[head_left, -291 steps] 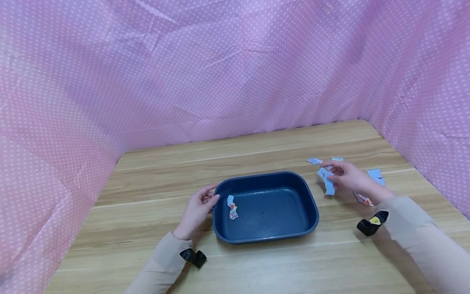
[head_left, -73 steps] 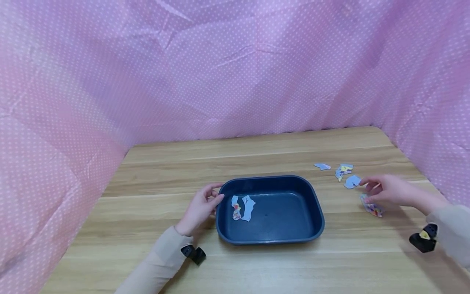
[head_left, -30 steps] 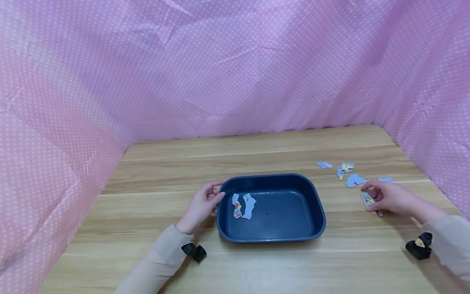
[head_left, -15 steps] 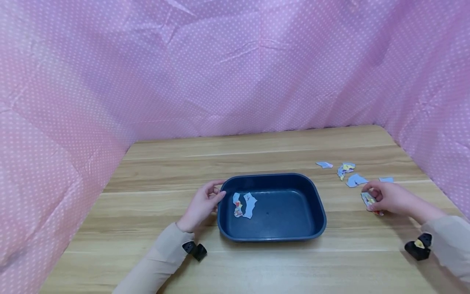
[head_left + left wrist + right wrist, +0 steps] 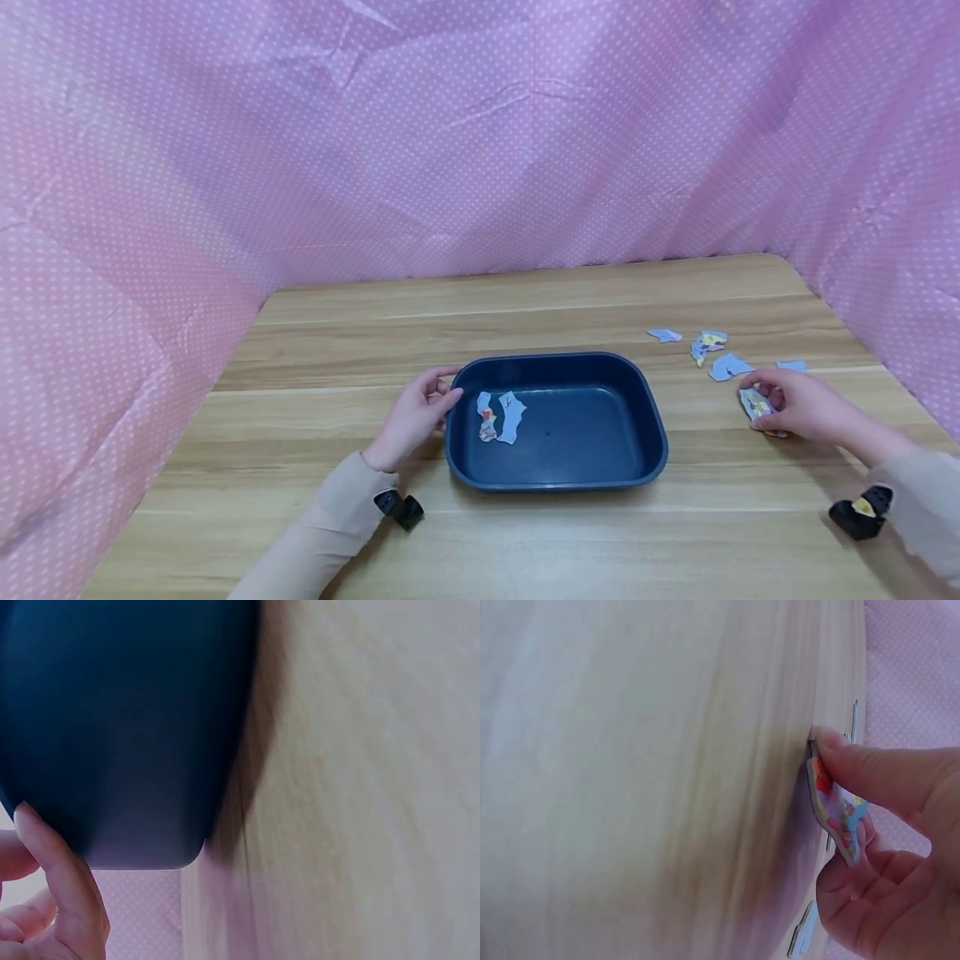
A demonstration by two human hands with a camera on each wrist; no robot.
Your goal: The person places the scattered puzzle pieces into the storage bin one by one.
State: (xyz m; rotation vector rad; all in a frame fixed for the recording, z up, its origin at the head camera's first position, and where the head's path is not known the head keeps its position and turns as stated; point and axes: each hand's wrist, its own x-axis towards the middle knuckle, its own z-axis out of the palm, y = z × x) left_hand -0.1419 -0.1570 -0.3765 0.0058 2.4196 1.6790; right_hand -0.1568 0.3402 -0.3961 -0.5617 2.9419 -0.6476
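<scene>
A dark blue rectangular tray (image 5: 558, 483) stands on the table, and my left hand (image 5: 411, 418) holds its left rim, thumb at the edge and index finger at the far corner. Inside, near the left end, lie a narrow multicoloured puzzle piece (image 5: 487, 423) and a light blue puzzle piece (image 5: 511, 417). To the right of the tray, my right hand (image 5: 802, 408) pinches a colourful puzzle piece (image 5: 831, 799) between thumb and fingers. That piece is tilted on edge in the right wrist view, close over the table, and partly covered by the fingers.
Several more puzzle pieces lie at the right: a small blue one (image 5: 664, 335), a yellow and blue one (image 5: 707, 345), a light blue one (image 5: 728, 367) and one behind the right hand (image 5: 791, 366). A pink dotted curtain (image 5: 480, 150) hangs beyond the wooden table (image 5: 375, 325).
The light blue piece that my right hand held is now in the tray. The right hand has moved right and taken hold of the colourful piece. My left hand stays on the tray.
</scene>
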